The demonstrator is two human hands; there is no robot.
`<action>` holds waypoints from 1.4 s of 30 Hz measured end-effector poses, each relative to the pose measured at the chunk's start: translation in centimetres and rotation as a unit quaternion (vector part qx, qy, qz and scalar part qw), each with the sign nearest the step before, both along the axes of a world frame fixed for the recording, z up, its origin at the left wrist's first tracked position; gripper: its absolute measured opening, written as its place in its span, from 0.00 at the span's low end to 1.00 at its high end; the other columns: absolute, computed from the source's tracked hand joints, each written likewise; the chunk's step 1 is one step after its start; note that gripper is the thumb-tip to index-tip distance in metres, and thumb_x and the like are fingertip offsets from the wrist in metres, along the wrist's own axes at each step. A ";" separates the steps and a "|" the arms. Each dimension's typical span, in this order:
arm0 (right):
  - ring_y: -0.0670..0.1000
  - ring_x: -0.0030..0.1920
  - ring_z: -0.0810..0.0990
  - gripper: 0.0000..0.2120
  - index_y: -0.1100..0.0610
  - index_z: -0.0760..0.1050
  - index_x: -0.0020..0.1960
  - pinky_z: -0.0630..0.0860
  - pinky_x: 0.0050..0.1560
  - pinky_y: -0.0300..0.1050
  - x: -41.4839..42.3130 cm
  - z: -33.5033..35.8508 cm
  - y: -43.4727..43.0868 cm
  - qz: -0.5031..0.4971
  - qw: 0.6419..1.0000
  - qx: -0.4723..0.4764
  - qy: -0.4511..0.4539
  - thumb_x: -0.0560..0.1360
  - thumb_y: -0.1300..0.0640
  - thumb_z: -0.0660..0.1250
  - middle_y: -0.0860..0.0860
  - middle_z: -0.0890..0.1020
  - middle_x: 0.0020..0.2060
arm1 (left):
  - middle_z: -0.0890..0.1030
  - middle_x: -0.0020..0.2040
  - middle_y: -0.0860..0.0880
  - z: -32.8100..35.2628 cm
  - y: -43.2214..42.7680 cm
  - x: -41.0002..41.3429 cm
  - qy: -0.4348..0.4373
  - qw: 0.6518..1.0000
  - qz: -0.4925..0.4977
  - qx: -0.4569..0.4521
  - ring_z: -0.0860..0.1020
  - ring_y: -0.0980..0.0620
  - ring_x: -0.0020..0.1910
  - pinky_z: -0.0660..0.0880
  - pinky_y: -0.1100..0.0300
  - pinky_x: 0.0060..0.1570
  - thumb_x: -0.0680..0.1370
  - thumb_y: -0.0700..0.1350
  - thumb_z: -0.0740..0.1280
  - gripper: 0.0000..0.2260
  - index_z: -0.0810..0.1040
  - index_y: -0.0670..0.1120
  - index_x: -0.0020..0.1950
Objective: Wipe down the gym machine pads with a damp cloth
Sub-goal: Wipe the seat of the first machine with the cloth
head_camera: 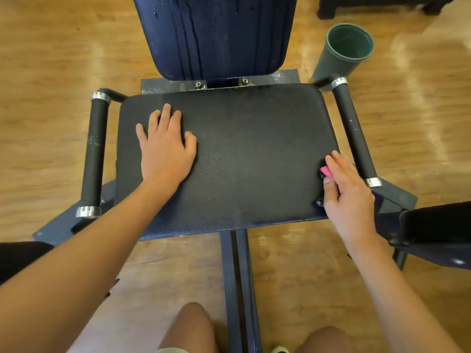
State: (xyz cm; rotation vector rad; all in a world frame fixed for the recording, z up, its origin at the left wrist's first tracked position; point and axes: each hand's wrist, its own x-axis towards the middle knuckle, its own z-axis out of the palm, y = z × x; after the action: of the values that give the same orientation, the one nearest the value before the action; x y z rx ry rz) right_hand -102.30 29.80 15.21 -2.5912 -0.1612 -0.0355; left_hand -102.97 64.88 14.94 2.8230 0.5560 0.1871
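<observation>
Seat pad (254,149), black w/ pebbled vinyl, is seen at centre, mounted on a grey-blue steel frame (237,276). The left hand (167,146) is laid flat on the pad's left half, palm down, fingers straight & slightly spread, nothing held. The right hand (349,192) is placed at the pad's near right edge. Its fingers & thumb are curled round a pink cloth (326,171), of which only a small corner is shown btwn thumb & forefinger. The cloth is held against the pad's right edge, just beside the right handle (354,133). Dark bits are seen by the thumb; whether they belong to the cloth can't be told.

Back pad (216,34), dark blue, is stood up at the far side, w/ wet streaks down its face. Two bolts (198,85) are seen at its base. The right handle & the left handle (94,154), both black w/ chrome collars, are set either side of the seat.

A green bucket (344,52) is stood on the wood floor (51,72) at far right, near the right handle's far end. Bare knees (193,324) are seen at the near edge.
</observation>
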 end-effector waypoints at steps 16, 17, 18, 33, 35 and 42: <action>0.50 0.79 0.63 0.20 0.58 0.71 0.76 0.61 0.78 0.52 -1.2 -0.8 0.8 0.043 0.998 0.003 -0.043 0.84 0.60 0.61 0.51 0.71 0.76 | 0.62 0.81 0.44 -1.1 0.8 0.1 -0.027 0.999 -0.016 0.012 0.58 0.45 0.80 0.52 0.34 0.76 0.84 0.58 0.57 0.27 0.67 0.43 0.78; 0.50 0.79 0.63 0.20 0.57 0.71 0.76 0.61 0.78 0.52 -1.9 -0.7 1.3 0.052 0.998 -0.005 -0.040 0.84 0.59 0.61 0.51 0.70 0.77 | 0.62 0.81 0.44 -1.1 0.7 0.0 -0.029 0.999 -0.014 0.010 0.58 0.45 0.79 0.52 0.34 0.77 0.83 0.58 0.57 0.27 0.67 0.43 0.78; 0.51 0.79 0.63 0.21 0.57 0.70 0.77 0.60 0.78 0.52 -2.6 -0.7 1.9 0.060 0.997 -0.013 -0.041 0.84 0.59 0.61 0.51 0.70 0.77 | 0.63 0.81 0.44 -1.1 0.6 0.1 -0.031 0.999 -0.013 0.008 0.58 0.45 0.79 0.52 0.34 0.77 0.83 0.58 0.57 0.27 0.67 0.43 0.77; 0.54 0.81 0.59 0.21 0.59 0.68 0.78 0.47 0.80 0.51 -3.8 -0.2 4.4 -0.030 0.999 -0.022 -0.018 0.85 0.61 0.58 0.54 0.68 0.78 | 0.64 0.80 0.45 -1.1 0.4 0.3 -0.039 0.999 -0.012 0.003 0.58 0.45 0.79 0.52 0.34 0.77 0.83 0.58 0.56 0.26 0.68 0.44 0.76; 0.55 0.80 0.60 0.20 0.60 0.69 0.77 0.48 0.81 0.52 -4.7 -0.4 5.7 -0.009 1.000 -0.005 -0.020 0.85 0.62 0.59 0.54 0.69 0.77 | 0.63 0.80 0.45 -1.1 0.4 0.3 -0.039 0.999 -0.010 0.003 0.58 0.45 0.79 0.52 0.34 0.77 0.83 0.58 0.57 0.26 0.68 0.44 0.76; 0.54 0.81 0.56 0.22 0.61 0.68 0.78 0.44 0.81 0.50 -4.6 0.2 5.3 0.051 0.998 -0.015 0.020 0.84 0.64 0.60 0.55 0.67 0.78 | 0.63 0.80 0.45 -0.7 0.4 0.2 -0.026 1.000 -0.006 -0.006 0.58 0.45 0.79 0.51 0.35 0.77 0.83 0.58 0.56 0.26 0.68 0.44 0.75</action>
State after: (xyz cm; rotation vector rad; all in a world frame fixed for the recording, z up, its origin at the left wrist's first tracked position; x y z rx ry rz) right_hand -106.89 35.07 15.40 -2.6072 -0.2796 0.0561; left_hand -102.77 65.30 14.23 2.8009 0.5255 0.2539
